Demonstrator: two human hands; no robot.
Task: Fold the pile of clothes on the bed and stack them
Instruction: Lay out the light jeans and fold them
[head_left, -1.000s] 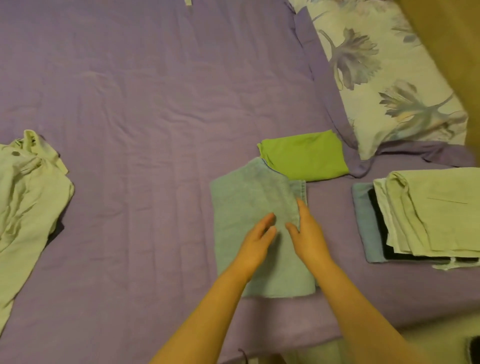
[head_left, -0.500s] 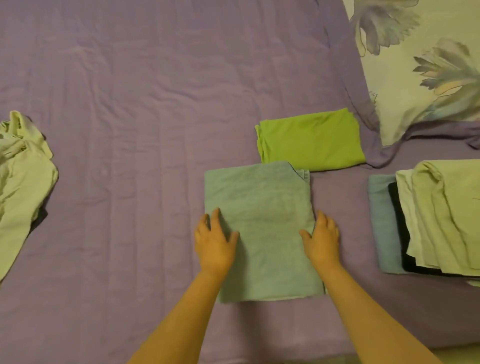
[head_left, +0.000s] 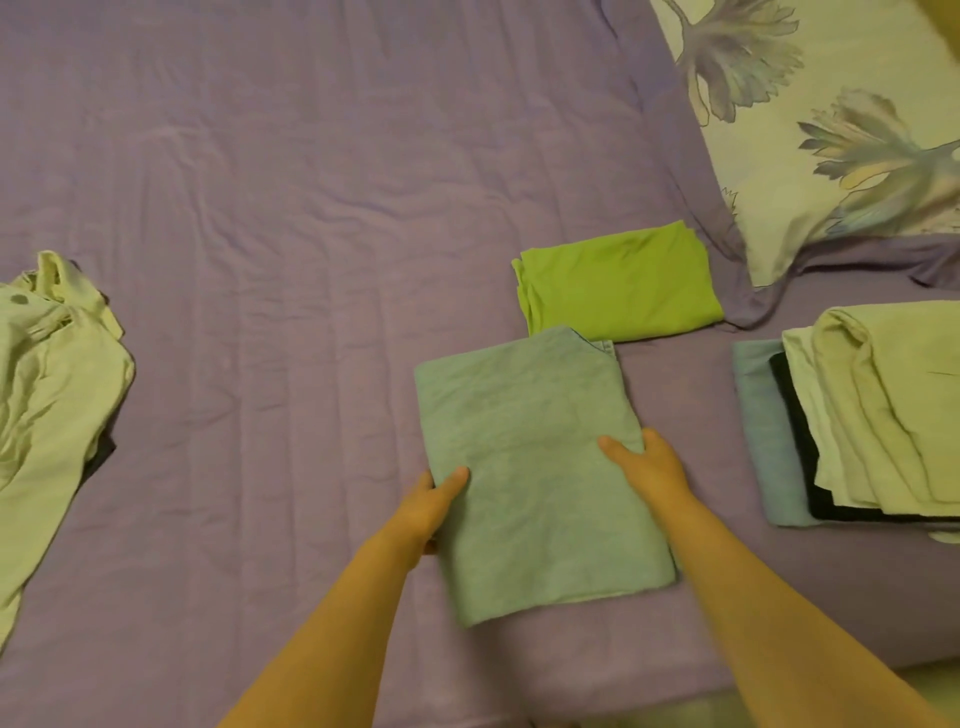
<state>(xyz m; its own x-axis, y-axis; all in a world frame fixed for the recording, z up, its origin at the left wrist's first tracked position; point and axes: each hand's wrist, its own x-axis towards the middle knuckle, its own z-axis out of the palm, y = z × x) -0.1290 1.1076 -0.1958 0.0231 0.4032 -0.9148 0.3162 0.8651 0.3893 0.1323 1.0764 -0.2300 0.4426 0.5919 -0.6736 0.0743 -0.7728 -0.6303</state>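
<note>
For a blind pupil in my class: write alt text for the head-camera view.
Both hands, left hand and right hand, grip the sides of a folded teal garment on a purple bed, between a folded stack and unfolded clothes.

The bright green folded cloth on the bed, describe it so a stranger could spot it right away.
On the purple bed sheet, look just left of the flowered pillow. The bright green folded cloth lies there alone, just beyond the grey-green folded cloth. It is the only vivid lime piece; the others are pale or dark.
</note>
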